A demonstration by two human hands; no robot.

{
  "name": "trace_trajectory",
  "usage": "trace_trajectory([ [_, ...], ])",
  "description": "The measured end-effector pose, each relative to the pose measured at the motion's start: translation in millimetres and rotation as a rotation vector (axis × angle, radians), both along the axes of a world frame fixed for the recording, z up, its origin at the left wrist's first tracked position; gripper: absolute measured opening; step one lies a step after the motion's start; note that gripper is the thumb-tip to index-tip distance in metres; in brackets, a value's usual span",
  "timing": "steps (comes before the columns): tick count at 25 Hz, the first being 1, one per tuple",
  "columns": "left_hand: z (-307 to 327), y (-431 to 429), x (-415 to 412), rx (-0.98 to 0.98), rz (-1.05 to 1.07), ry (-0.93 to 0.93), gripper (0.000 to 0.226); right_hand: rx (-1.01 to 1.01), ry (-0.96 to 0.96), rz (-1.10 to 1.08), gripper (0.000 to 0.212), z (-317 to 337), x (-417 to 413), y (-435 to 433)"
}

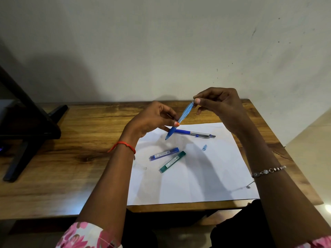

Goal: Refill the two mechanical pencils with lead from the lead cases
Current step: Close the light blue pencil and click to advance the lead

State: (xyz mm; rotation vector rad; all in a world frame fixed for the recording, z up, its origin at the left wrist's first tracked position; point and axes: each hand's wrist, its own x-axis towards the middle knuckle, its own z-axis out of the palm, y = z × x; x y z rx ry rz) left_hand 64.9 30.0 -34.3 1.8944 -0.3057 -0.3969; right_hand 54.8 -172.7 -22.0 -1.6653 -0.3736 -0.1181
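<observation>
The left hand [152, 120] pinches a translucent blue pencil [180, 119] low on its slanted barrel. The right hand [218, 102] pinches the top end, which its fingertips hide. Beneath the grip, on smooth white paper [206, 185], lie a blue-and-metal pencil [193, 133], a tiny clear cap [204, 147], a slim blue case [164, 154] and a green case [172, 161].

The blue lead case [164, 154] and the green lead case [172, 161] are each showing a white printed label, seemingly too small to read.
</observation>
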Motion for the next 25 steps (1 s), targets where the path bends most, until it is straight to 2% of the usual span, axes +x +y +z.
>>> trace_trajectory([
  [12,-0.4,-1.4,-0.6,-0.005,-0.010,-0.037,0.016,-0.027,0.009,0.014,0.012,1.6,0.7,-2.1],
  [18,2.3,-6.1,-2.7,-0.027,-0.039,-0.011,0.014,0.111,0.065,0.060,0.012,-2.2,-0.3,-0.2],
  [21,4.6,-5.9,-3.6,-0.066,-0.031,-0.002,0.015,0.148,0.161,0.059,0.016,-0.9,-0.2,-2.6],
  [23,5.2,-5.2,-3.7,-0.101,-0.018,0.011,0.015,-0.069,0.244,0.038,0.013,-0.5,-0.4,-7.3],
  [25,5.4,-4.4,-3.4,-0.123,0.002,0.016,0.016,-0.520,0.325,0.058,0.014,-4.2,-1.3,-10.7],
])
